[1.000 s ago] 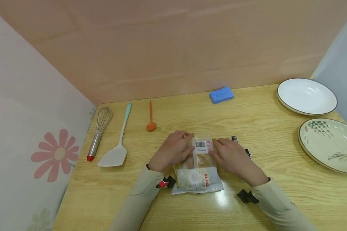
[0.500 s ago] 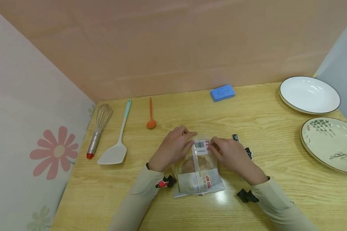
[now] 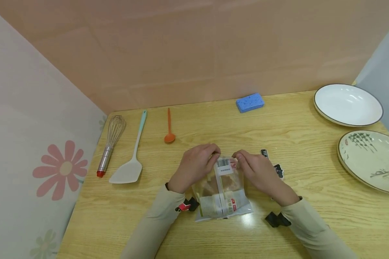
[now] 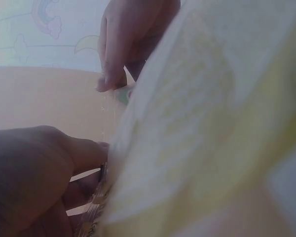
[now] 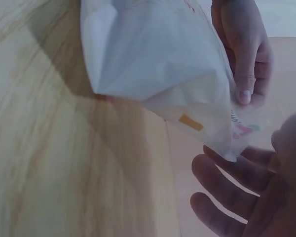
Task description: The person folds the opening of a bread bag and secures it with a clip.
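In the head view a clear and white plastic food bag (image 3: 222, 203) with a barcode lies at the front middle of the table, its seam side up. My left hand (image 3: 194, 167) pinches the top edge near its left corner. At the right corner of the same edge, my right hand (image 3: 260, 174) pinches the film between thumb and fingers. Something brownish shows through the clear part. The right wrist view has the bag (image 5: 158, 64) with its sealed end at the right fingers (image 5: 227, 185). Close up, the bag (image 4: 202, 118) fills much of the left wrist view.
A whisk (image 3: 107, 154), a white spatula (image 3: 129, 172) and an orange spoon (image 3: 169, 137) lie at the left. A blue sponge (image 3: 249, 103) sits at the back. Two plates, one white (image 3: 348, 104), one patterned (image 3: 360, 162), stand right. A black-and-white item (image 3: 279, 171) is partly behind my right hand.
Both hands have shifted their fingers to the bag's top edge, from lying flatter on its sides to pinching it. That edge sits slightly lower in the head view; the bag looks puffier.
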{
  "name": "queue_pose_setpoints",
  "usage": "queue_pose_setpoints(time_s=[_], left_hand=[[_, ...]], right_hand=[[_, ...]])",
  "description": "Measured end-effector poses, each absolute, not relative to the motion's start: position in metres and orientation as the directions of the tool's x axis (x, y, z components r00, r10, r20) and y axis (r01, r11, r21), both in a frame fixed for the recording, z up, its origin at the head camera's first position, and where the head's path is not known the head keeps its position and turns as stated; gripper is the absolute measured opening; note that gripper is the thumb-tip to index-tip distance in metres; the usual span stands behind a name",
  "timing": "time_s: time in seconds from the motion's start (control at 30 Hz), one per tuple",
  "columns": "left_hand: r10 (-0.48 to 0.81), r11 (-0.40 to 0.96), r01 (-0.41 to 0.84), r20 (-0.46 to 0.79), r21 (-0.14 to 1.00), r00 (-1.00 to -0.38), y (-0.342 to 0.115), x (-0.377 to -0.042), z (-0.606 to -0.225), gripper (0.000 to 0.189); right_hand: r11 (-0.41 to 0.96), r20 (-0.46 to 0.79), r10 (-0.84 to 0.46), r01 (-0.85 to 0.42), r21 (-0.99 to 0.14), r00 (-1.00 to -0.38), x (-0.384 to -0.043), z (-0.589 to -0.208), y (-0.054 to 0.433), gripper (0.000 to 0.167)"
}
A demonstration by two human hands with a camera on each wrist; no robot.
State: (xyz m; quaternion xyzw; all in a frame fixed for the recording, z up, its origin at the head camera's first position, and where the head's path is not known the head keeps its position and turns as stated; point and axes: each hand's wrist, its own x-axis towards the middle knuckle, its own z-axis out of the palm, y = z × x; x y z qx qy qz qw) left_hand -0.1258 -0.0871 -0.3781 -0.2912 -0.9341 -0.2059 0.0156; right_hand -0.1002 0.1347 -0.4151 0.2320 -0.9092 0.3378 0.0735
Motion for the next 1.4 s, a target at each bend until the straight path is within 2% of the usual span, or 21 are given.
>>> queue_pose_setpoints(time_s=[0.17,0.63,0.83,1.4], left_hand=[[0.539,0.737,0.562,0.176,0.376,-0.824,-0.0878,-0.1248,-0.3776,0.012],[0.554,0.721,0.592,0.214,0.36,-0.805,-0.0855,-0.1249,-0.3778,0.015],[0.561,0.718,0.599,0.213,0.355,-0.8,-0.0851,-0.123,-0.3786,0.02],[0.573,0.7,0.631,0.264,0.335,-0.776,-0.0844,-0.1239,-0.3824,0.015]], right_hand=[[0.656,0.245,-0.356,-0.428,-0.621,-0.902,-0.102,-0.4138,0.1328,0.027],[0.571,0.247,-0.436,-0.479,-0.667,-0.865,-0.1008,-0.4175,0.1293,0.014],[0.558,0.264,-0.437,-0.49,-0.669,-0.86,-0.1012,-0.4207,0.1264,0.012],[0.587,0.307,-0.429,-0.52,-0.621,-0.85,-0.1005,-0.4208,0.1252,0.009]])
